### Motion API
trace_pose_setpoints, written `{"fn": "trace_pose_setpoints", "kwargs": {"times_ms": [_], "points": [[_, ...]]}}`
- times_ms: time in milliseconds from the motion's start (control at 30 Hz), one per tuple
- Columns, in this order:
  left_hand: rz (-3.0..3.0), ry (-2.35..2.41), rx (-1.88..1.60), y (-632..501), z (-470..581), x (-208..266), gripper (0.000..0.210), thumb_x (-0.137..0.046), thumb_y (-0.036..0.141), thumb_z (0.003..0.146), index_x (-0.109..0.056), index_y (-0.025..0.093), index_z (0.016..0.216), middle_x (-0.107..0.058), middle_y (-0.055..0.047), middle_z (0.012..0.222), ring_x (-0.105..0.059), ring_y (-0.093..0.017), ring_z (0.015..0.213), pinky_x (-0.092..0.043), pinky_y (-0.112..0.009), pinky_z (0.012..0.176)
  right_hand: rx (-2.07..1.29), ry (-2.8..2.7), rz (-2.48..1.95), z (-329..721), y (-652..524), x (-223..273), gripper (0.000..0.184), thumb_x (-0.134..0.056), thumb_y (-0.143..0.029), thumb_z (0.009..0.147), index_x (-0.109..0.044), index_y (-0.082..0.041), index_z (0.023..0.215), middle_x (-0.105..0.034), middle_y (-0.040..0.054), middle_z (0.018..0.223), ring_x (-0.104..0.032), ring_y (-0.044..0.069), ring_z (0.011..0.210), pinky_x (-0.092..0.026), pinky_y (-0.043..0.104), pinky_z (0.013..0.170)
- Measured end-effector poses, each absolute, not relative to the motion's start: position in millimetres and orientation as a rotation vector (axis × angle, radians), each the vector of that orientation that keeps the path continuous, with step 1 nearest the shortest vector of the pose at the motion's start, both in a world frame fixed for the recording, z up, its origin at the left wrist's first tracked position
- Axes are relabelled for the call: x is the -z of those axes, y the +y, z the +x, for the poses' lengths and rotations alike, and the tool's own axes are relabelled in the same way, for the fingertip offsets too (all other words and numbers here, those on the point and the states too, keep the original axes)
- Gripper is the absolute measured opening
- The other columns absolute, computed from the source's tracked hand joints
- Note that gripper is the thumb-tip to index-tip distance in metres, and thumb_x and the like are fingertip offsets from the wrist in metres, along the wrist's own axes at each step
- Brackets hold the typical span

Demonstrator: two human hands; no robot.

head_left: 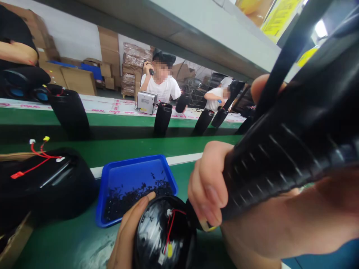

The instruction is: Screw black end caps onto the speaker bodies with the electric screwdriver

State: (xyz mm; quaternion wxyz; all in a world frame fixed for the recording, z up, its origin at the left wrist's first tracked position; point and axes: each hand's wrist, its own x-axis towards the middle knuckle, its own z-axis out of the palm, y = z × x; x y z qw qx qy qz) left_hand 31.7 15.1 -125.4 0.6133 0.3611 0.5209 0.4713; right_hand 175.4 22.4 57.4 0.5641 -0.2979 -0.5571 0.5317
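Black housing (150, 239): before me at the green table (61, 246), round end facing me, red wires (169, 233) showing.
Left hand (127, 233): my fingers hold the housing's side.
Right hand (210, 183): I grip a ribbed black tool (266, 160) near the housing's rim.
Blue tray (126, 172): just beyond the housing, holding small dark pieces (164, 186).

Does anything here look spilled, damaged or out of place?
A whitish patch breaks up the green bench surface beside the left hand, which holds a black cylinder; wear, residue or glare, I can't tell. No spill shows: the small dark pieces lie inside the blue tray.
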Motion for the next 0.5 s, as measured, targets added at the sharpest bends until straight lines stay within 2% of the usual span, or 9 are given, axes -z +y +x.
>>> {"fn": "trace_pose_setpoints", "kwargs": {"times_ms": [100,167,300,367,433,500], "points": [[0.916,1.186,-1.123,13.5,38.2,118.4,0.04,-0.045,0.049,0.101,-0.076,0.026,0.111,-0.08,-0.004,0.108,-0.069,-0.03,0.12,-0.059,-0.048,0.103,-1.303,-1.374,-0.656,175.1,26.3,-59.8,0.084,-0.021,-0.087,0.078,-0.055,-0.021,0.04,-0.042,0.0007,0.037,-0.043,0.012,0.031,-0.036,0.022,0.03],[0.968,1.196,-1.186,10.5,42.6,111.8,0.036,-0.048,0.043,0.1,-0.076,0.027,0.113,-0.08,-0.003,0.106,-0.066,-0.03,0.125,-0.059,-0.046,0.104,-1.275,-1.33,-0.607,175.8,28.0,-57.2,0.086,-0.015,-0.088,0.079,-0.058,-0.023,0.041,-0.042,0.0003,0.037,-0.041,0.012,0.029,-0.034,0.021,0.028],[0.949,1.221,-1.257,0.2,48.4,95.8,0.034,-0.049,0.043,0.1,-0.075,0.027,0.115,-0.078,-0.002,0.118,-0.062,-0.028,0.131,-0.058,-0.042,0.107,-1.379,-1.368,-0.518,183.4,32.8,-54.8,0.094,-0.007,-0.091,0.076,-0.072,-0.027,0.057,-0.053,0.0029,0.045,-0.049,0.015,0.033,-0.043,0.026,0.031],[0.903,1.231,-1.238,-6.2,49.0,89.4,0.04,-0.046,0.048,0.102,-0.074,0.025,0.118,-0.074,-0.003,0.127,-0.062,-0.027,0.13,-0.059,-0.039,0.105,-1.49,-1.329,-0.54,185.0,33.7,-55.1,0.101,0.003,-0.094,0.068,-0.072,-0.027,0.054,-0.055,0.0084,0.045,-0.054,0.021,0.035,-0.045,0.031,0.032],[0.891,1.228,-1.238,-12.1,48.5,86.2,0.043,-0.044,0.052,0.102,-0.073,0.025,0.12,-0.07,-0.004,0.135,-0.061,-0.025,0.132,-0.055,-0.037,0.108,-1.498,-1.227,-0.466,181.4,31.0,-52.5,0.104,0.009,-0.096,0.06,-0.071,-0.029,0.052,-0.055,0.0122,0.044,-0.053,0.025,0.032,-0.044,0.035,0.03],[0.914,1.216,-1.268,-16.1,48.3,86.3,0.042,-0.046,0.051,0.101,-0.075,0.026,0.118,-0.067,-0.002,0.139,-0.058,-0.025,0.135,-0.045,-0.038,0.118,-1.323,-1.128,-0.376,173.3,25.2,-46.3,0.103,0.005,-0.097,0.059,-0.075,-0.031,0.06,-0.055,0.0124,0.044,-0.049,0.024,0.028,-0.039,0.034,0.027]]}}
